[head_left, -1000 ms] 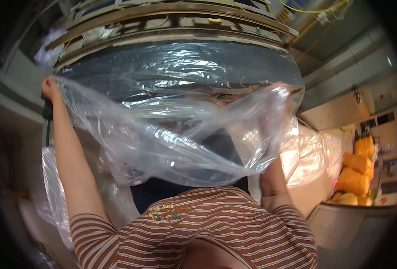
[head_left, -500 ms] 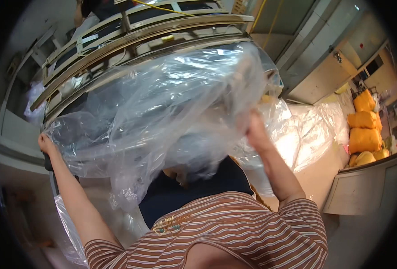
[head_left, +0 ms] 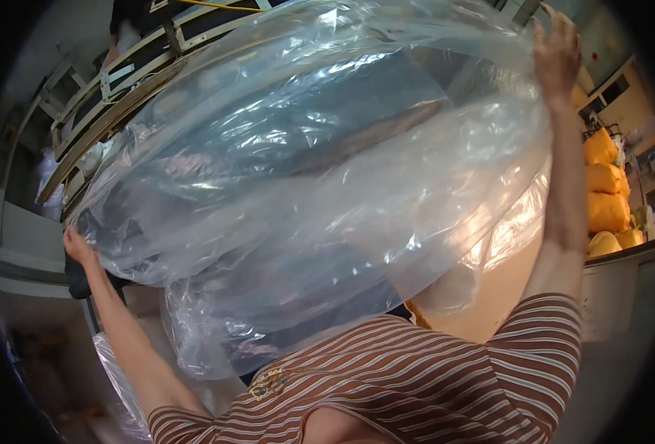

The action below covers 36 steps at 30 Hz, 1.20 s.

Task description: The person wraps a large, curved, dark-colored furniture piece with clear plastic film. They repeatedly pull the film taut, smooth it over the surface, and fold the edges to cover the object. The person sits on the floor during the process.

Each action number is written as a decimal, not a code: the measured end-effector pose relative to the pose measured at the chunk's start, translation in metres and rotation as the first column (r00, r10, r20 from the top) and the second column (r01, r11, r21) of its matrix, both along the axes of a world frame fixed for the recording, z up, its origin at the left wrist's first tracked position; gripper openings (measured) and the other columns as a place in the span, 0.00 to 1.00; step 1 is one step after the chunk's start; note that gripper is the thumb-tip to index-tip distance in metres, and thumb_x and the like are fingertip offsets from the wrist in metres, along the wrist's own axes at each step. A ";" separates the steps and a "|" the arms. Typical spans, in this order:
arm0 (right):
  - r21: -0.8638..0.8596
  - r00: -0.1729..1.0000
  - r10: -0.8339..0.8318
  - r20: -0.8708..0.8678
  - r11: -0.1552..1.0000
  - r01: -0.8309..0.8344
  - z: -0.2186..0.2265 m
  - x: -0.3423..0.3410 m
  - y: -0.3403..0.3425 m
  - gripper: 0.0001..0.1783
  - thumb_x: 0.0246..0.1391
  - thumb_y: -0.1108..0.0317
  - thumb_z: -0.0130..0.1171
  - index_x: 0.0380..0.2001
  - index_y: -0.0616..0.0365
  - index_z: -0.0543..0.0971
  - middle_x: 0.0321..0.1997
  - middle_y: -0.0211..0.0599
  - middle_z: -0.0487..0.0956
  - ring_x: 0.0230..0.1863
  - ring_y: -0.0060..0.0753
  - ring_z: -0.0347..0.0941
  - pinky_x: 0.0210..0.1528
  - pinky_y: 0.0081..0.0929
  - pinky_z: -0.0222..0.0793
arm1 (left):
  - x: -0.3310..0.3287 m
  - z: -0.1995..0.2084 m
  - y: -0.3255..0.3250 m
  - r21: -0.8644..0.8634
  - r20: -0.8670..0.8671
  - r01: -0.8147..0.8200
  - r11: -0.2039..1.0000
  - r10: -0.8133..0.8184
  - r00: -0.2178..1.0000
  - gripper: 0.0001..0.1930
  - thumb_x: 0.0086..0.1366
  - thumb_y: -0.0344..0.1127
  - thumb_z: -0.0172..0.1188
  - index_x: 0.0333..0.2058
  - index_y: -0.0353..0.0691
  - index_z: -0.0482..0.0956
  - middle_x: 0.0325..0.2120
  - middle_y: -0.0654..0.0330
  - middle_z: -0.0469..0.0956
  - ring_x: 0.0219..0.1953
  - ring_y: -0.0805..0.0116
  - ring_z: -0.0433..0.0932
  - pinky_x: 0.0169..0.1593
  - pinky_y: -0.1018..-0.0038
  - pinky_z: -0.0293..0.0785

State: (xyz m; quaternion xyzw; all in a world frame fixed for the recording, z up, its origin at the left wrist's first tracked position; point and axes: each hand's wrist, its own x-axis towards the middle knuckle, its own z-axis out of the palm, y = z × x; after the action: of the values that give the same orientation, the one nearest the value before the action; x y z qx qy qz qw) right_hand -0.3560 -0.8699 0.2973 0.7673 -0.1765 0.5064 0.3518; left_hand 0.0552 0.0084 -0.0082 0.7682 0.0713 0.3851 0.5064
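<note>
"What did the head view show us there?"

"A huge, wrinkled sheet of clear plastic film [head_left: 327, 185], billowed right across the front of the body!"

"And the hands?"

"Left hand [head_left: 78, 246], way out at the lower left: fingers curled in tight, gripping a bunched edge of the sheet. Right hand [head_left: 558, 61], high at the upper right, fingers stretched upward, the film up against its thumb side. Whether it pinched any of it, I couldn't tell!"

"Which way did the sheet run?"

"On the slant! Its long axis climbed from the left hand up toward the right, bulk slung between the two arms. Each hand had its own end, so neither was nearer to the middle by much."

"And around it?"

"The far side hid part of a slatted wooden frame [head_left: 115, 122]; the near edge drooped by the hem of the brown-and-white striped shirt [head_left: 394, 355]. Off to the right, beyond the right forearm, sat a stack of plump orange bundles [head_left: 606, 211]."
</note>
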 end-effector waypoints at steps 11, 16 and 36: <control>0.970 0.736 0.634 -0.238 0.112 0.216 -0.200 0.077 0.016 0.22 0.53 0.49 0.57 0.43 0.54 0.78 0.34 0.32 0.77 0.38 0.25 0.73 0.44 0.19 0.66 | -0.088 0.018 0.060 0.687 -0.217 -0.111 0.718 0.349 0.912 0.17 0.68 0.43 0.47 0.46 0.37 0.74 0.40 0.49 0.77 0.43 0.52 0.75 0.47 0.65 0.68; 0.881 0.637 0.627 0.449 -0.190 -0.434 -0.193 0.122 0.081 0.20 0.53 0.60 0.60 0.46 0.58 0.75 0.40 0.29 0.75 0.38 0.21 0.71 0.42 0.24 0.66 | -0.079 0.006 0.055 0.702 -0.181 -0.179 0.690 0.415 0.892 0.18 0.69 0.44 0.45 0.47 0.38 0.73 0.44 0.51 0.77 0.46 0.51 0.74 0.48 0.65 0.68; 0.966 0.740 0.665 -0.100 0.245 -0.089 -0.226 0.164 0.016 0.11 0.51 0.61 0.56 0.30 0.57 0.78 0.24 0.37 0.77 0.27 0.33 0.72 0.33 0.28 0.66 | -0.081 0.004 0.064 0.623 -0.149 -0.258 0.739 0.435 0.888 0.19 0.68 0.43 0.47 0.47 0.33 0.73 0.45 0.50 0.76 0.46 0.57 0.75 0.49 0.69 0.69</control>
State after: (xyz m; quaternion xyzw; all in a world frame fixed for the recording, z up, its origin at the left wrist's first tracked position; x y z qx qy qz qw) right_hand -0.1921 -0.8536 0.0714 0.9440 -0.1311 0.1704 -0.2501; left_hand -0.0253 0.0719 -0.0043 0.9060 0.1639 0.3617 0.1466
